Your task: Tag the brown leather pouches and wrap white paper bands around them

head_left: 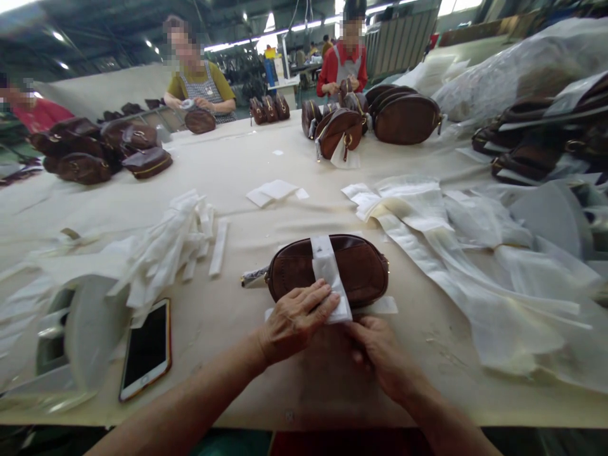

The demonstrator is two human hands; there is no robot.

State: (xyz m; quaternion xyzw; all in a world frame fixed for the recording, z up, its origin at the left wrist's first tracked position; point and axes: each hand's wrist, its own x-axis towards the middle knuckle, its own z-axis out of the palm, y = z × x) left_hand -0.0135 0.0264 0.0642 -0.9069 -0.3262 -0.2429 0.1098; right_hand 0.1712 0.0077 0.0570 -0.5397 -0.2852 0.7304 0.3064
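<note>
A dark brown oval bag [365,266] lies on the pale table in front of me, with a white paper strip [325,261] across its middle. My left hand [299,313] rests with its fingers stretched over the lower part of the strip, at the bag's near edge. Close beside it, my right hand [377,351] is curled at the strip's lower end; its fingertips are partly hidden, and what they grip is too small to make out. A wrapped zipper pull [254,276] sticks out at the bag's left end.
A phone [146,345] and a tape dispenser [78,335] lie at the left. White strips [175,234] and paper sheets [427,234] flank the bag. Brown bags [406,117] stand farther back, where people [209,85] handle bags across the table [228,168].
</note>
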